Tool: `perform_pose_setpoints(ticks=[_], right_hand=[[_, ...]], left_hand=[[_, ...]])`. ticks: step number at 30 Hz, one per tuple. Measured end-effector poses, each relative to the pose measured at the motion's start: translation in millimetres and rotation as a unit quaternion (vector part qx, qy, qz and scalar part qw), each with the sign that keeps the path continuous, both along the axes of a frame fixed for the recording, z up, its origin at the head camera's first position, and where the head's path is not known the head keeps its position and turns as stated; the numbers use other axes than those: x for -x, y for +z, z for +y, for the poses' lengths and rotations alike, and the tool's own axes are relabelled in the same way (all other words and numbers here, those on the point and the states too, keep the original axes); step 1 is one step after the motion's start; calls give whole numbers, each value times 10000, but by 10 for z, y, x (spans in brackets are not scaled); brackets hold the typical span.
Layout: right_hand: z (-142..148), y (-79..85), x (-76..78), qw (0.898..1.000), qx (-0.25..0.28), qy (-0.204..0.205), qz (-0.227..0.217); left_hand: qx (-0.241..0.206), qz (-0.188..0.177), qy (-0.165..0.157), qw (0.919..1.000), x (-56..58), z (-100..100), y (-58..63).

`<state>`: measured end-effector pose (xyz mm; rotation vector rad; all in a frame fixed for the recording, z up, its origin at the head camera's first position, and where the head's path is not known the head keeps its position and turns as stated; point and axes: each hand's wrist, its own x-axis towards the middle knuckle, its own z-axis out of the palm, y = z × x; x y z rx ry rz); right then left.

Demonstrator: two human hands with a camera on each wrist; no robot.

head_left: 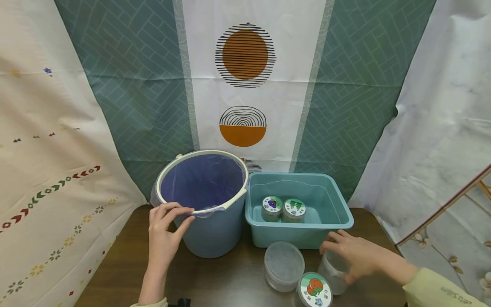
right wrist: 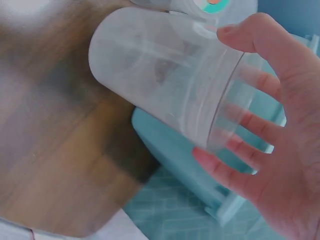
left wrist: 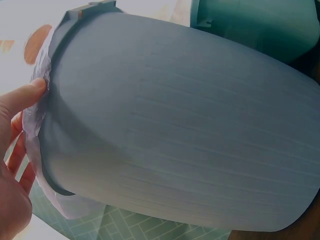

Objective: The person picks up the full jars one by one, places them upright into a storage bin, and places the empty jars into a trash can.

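Observation:
With thumb and fingers, my left hand [head_left: 166,228] pinches the front rim of a blue trash can [head_left: 215,238], lined with a thin purplish trash bag [left wrist: 34,117]. The left wrist view shows the thumb on the folded bag edge. My right hand [head_left: 358,256] grips the top of a clear plastic jar [right wrist: 155,70], thumb on one side and fingers round the other. That jar stands on the table before the teal basin [head_left: 299,234]. Close by are a jar with a tomato-picture lid [head_left: 315,291] and a wide clear jar [head_left: 284,266].
Inside the basin sit a jar with a purple-fruit lid [head_left: 272,205] and a jar with a green-picture lid [head_left: 294,209]. The brown wooden table [head_left: 230,281] is backed by a patterned curtain [head_left: 249,98]. A small black object [head_left: 183,302] shows at the bottom edge.

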<state>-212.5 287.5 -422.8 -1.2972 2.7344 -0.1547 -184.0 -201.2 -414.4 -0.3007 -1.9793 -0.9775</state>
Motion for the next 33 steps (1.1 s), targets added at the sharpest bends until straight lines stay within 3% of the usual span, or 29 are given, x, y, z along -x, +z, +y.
perform_pose_setpoints(ticks=[9, 16, 33], right_hand=[[-28, 393, -50, 9993, -328, -133, -83], [-163, 698, 37, 9983, -536, 58, -198], [-1066, 1586, 243, 9799, -1900, 330, -513]], left_hand=[[3, -22, -20, 10000, 10, -22, -17], [27, -47, -7, 10000, 7, -32, -17], [-74, 65, -71, 9999, 29, -40, -77]])
